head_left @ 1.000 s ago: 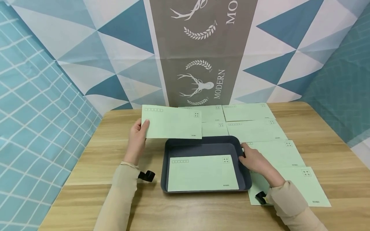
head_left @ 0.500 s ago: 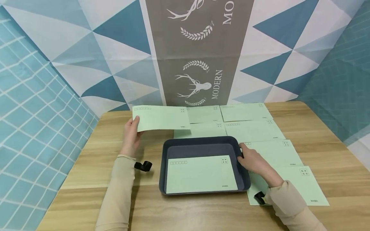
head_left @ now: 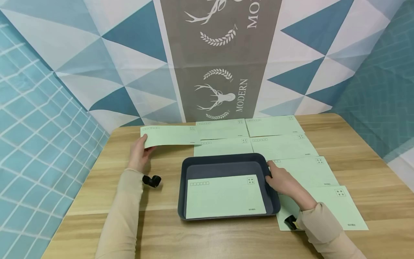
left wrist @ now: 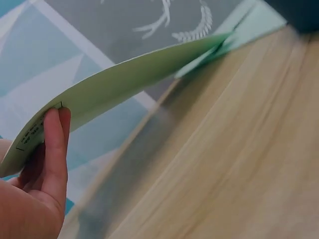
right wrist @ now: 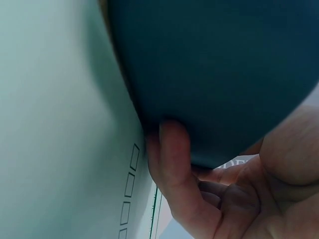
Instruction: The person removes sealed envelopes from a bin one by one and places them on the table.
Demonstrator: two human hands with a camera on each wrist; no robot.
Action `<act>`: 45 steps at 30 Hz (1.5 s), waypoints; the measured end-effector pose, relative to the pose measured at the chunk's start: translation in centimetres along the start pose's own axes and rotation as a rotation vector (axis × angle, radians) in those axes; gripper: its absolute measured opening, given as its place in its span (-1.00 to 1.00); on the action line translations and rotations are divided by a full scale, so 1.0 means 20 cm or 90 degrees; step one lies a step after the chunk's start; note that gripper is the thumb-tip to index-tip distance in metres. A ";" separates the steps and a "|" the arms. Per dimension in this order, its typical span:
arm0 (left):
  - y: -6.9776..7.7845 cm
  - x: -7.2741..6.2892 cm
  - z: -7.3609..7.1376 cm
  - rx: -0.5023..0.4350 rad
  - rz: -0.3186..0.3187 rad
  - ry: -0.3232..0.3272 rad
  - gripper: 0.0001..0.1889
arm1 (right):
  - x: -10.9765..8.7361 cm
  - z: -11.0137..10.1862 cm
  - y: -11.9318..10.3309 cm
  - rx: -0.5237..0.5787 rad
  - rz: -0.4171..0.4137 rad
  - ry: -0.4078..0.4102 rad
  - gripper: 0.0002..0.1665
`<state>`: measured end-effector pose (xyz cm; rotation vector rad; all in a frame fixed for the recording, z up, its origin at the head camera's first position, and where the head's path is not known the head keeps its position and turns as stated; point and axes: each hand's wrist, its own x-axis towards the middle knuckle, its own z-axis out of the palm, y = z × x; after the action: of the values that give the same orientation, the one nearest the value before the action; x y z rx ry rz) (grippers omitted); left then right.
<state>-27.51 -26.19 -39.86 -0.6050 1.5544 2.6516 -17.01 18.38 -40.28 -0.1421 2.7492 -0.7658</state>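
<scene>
Thumb on top and fingers beneath, my left hand (head_left: 139,153) pinches a pale green envelope (head_left: 171,135) by its left end, at the back left of the table. In the left wrist view that envelope (left wrist: 119,82) bows, held up off the wood at the hand's end. My right hand (head_left: 284,180) grips the right rim of a dark blue-grey rectangular tray (head_left: 223,168); in the right wrist view its fingers (right wrist: 174,154) curl against the tray's outer wall (right wrist: 209,74). Another green envelope (head_left: 225,197) lies inside the tray, tilted against its front side.
Several green envelopes lie in rows behind and right of the tray, among them a back one (head_left: 275,126) and a front right one (head_left: 339,208) partly under my right wrist. The wooden table (head_left: 161,230) meets a patterned cloth wall (head_left: 220,61) at the back.
My left hand has moved left, away from above the tray, and lowered its envelope toward the table beside the back row. My right hand stays on the tray's rim.
</scene>
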 end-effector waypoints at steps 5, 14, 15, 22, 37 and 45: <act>0.03 0.05 -0.03 -0.019 -0.044 0.000 -0.44 | 0.00 0.01 0.00 0.005 0.006 -0.006 -0.40; 0.01 0.08 -0.06 -0.098 -0.068 0.021 -0.43 | 0.01 0.02 0.01 0.007 0.003 0.002 -0.41; 0.01 0.09 -0.07 -0.100 -0.067 0.022 -0.44 | 0.01 0.02 0.01 0.007 0.002 0.002 -0.41; -0.04 0.11 -0.06 -0.154 -0.057 0.006 -0.41 | 0.01 0.02 0.00 0.012 0.004 0.001 -0.40; -0.07 0.12 0.04 -0.002 0.007 0.108 -0.45 | 0.00 0.01 0.01 0.006 -0.009 0.003 -0.41; -0.08 0.13 0.06 -0.032 0.012 0.161 -0.46 | 0.00 0.02 0.01 0.005 -0.017 -0.001 -0.41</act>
<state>-29.99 -24.81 -41.43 -0.9660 1.5586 2.7233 -16.94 18.40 -40.71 -0.1778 2.7472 -0.7837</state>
